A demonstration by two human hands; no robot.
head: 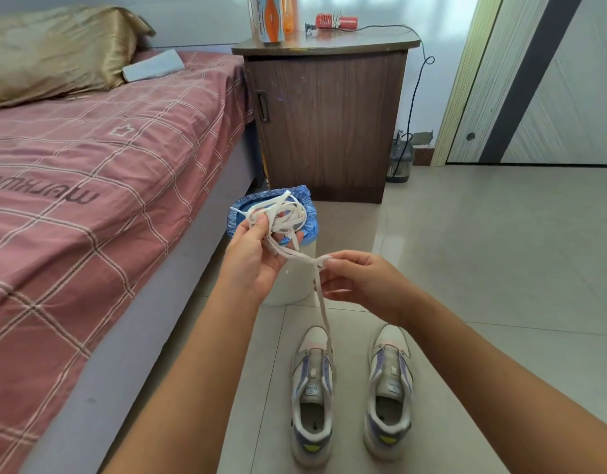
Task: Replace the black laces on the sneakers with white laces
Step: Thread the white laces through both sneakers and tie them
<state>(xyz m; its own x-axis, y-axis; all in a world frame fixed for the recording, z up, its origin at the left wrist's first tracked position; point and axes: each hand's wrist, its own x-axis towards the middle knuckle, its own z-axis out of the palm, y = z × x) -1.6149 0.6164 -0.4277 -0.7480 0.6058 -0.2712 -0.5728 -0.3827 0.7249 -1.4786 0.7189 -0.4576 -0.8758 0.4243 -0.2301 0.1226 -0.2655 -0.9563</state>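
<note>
Seen from above, two bare forearms reach forward over a pale tiled floor [500, 251]; the left hand [252, 258] holds a loose tangled bundle of white laces [285, 213] raised in front of the chest, thumb and fingers curled around the bunch; the right hand [360, 282] pinches one strand of the same laces between thumb and fingertips, just beside the left hand; a single strand hangs down from that pinch toward the left sneaker [312, 395]; the right sneaker [389, 391] stands beside it, both on the floor with toes pointing away and eyelets without laces; behind the hands stands a white bin with a blue liner [310, 220]; a bed with a pink checked sheet [89, 186] lies to the left; a dark wooden bedside cabinet [326, 114] stands beyond.
</note>
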